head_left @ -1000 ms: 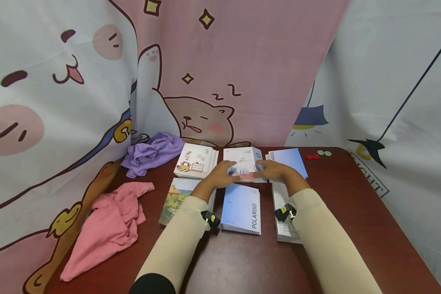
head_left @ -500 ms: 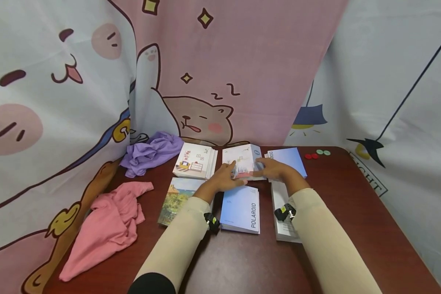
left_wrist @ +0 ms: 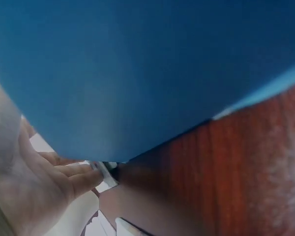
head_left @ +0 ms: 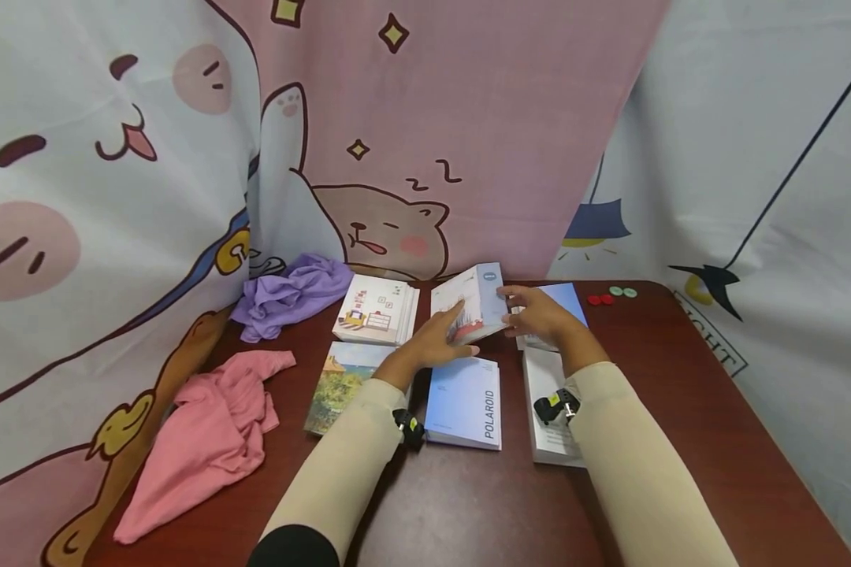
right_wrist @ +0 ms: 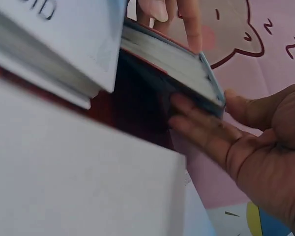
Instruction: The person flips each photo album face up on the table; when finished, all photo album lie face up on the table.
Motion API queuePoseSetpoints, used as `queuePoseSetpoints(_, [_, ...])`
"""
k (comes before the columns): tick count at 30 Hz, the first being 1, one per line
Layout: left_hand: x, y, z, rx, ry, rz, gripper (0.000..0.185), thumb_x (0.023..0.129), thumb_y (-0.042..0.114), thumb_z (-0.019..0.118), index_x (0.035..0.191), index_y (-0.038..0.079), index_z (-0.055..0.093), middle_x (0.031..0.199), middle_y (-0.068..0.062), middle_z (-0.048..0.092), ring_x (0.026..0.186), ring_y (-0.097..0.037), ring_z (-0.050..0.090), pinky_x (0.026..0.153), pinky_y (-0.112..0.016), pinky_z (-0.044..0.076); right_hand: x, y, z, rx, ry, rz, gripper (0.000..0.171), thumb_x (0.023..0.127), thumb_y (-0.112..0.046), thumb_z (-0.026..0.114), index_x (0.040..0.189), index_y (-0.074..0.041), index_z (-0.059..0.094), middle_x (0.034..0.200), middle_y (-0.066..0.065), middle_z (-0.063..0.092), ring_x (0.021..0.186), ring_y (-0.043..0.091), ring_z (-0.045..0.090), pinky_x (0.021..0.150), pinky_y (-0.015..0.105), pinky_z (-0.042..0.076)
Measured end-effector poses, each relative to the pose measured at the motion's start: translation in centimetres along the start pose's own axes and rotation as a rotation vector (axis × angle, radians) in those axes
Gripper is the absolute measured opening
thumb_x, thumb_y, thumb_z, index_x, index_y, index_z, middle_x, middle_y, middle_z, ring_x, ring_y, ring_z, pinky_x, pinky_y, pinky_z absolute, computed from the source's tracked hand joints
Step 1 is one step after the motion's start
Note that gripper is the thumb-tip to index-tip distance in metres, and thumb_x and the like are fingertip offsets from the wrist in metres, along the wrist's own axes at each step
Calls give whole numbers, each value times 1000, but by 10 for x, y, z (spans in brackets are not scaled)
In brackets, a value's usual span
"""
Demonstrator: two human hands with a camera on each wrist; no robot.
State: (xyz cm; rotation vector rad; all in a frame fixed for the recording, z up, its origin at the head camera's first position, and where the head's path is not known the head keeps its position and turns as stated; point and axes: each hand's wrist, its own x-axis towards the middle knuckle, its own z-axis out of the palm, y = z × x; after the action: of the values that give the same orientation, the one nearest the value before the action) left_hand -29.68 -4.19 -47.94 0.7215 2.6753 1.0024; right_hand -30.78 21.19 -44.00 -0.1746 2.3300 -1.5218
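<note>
A book [head_left: 470,297] with a pale illustrated cover and blue spine is tilted, its spine side raised off the table. My right hand [head_left: 542,315] grips it at the spine; in the right wrist view, my right fingers [right_wrist: 201,130] lie underneath, with the thumb at the edge. At the front left corner, my left hand [head_left: 431,339] holds the same book, fingers over the cover and thumb at the near edge. Just in front lies a blue POLAROID book [head_left: 463,402], which fills much of the left wrist view as a dark blue surface.
A white illustrated book [head_left: 374,309] and a landscape-cover book [head_left: 343,386] lie left. Another blue book [head_left: 563,299] and a white book [head_left: 546,394] lie right. Purple cloth [head_left: 298,295], pink cloth [head_left: 209,441], red discs [head_left: 600,300] and green discs [head_left: 622,292] rest on the table.
The pale book has risen at its right side and tilted. My right hand has lifted with the spine; my left hand has shifted slightly towards the book's near edge.
</note>
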Motion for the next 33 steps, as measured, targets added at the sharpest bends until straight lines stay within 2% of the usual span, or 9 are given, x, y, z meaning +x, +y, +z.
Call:
queuePoseSetpoints(3, [2,1,-3,-29,17,29,107,98,42,79,178,19,12,177,-21,33,164,-38,36,133,-56,32,-1,-5,-1,93,10,-30,77,104,10,60,173,-10,31,163,30,40,132,46,62,109,59,57])
queuePoseSetpoints(7, [3,3,-7,-99,30,79,110,97,37,82,178,22,10,182,-16,22,169,-36,25,136,-57,26,-2,-9,0,174,-1,-66,81,106,6,62,175,-11,24,165,29,42,131,42,65,107,58,59])
queuePoseSetpoints(9, [3,4,-10,-139,33,94,110,96,36,82,178,24,10,183,-14,20,170,-36,23,136,-59,25,0,-10,2,203,-9,-91,79,107,3,63,175,-10,25,166,26,43,130,41,67,105,58,60])
queuePoseSetpoints(14, [2,6,-15,-254,48,92,109,96,34,82,178,26,12,182,-16,21,164,-42,33,130,-64,34,4,-13,11,161,-16,-125,65,110,-5,62,170,-10,39,167,24,47,139,47,63,103,59,61])
queuePoseSetpoints(17, [2,6,-15,-367,73,113,105,97,27,82,177,20,15,180,-19,23,161,-46,37,127,-66,38,6,-15,16,123,-10,-117,65,111,-12,64,170,-15,40,169,24,47,147,49,57,103,60,60])
queuePoseSetpoints(21, [3,8,-16,-482,123,155,97,97,18,82,174,11,22,178,-18,26,162,-46,38,125,-63,43,7,-15,21,152,1,-104,67,110,-21,67,171,-20,39,172,25,42,152,50,51,106,64,58])
queuePoseSetpoints(25, [3,10,-18,-506,146,155,94,100,23,78,174,16,21,176,-16,28,159,-43,43,125,-59,44,8,-14,28,156,-1,-74,69,110,-26,69,172,-24,38,176,22,36,154,50,48,110,67,54])
queuePoseSetpoints(28, [2,11,-19,-530,159,160,92,105,24,73,176,19,16,171,-21,32,155,-43,47,124,-59,45,11,-14,33,125,-3,-43,72,108,-31,71,172,-27,38,179,20,31,158,49,43,112,68,52])
queuePoseSetpoints(33, [0,6,-24,-483,218,139,84,110,30,66,177,22,17,162,-23,47,149,-42,55,120,-57,50,15,-15,38,47,6,36,73,106,-33,74,171,-24,41,181,25,21,162,51,35,116,68,49])
